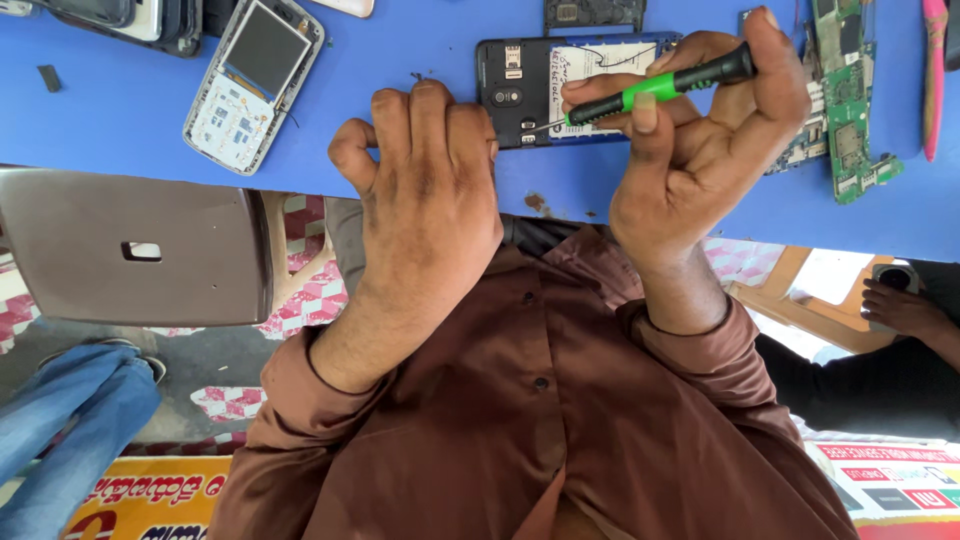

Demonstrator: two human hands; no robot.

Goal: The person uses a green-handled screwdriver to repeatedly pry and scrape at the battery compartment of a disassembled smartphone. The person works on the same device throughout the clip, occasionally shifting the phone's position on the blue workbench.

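An opened dark phone [520, 95] with a blue rim lies back-up on the blue table [400, 150], its inner parts and a white label showing. My right hand [700, 150] grips a green and black screwdriver [660, 85], whose thin tip rests on the phone's lower left part. My left hand [430, 190] sits knuckles-up on the table with its fingers curled under. It holds nothing and lies against the phone's left edge.
A stripped grey-white phone [255, 80] lies at the back left, and a dark device [130, 20] sits at the top left corner. Green circuit boards [850, 100] and a pink tool [935, 70] lie on the right. A brown chair [130, 245] stands left. Another person's hand [900, 305] is lower right.
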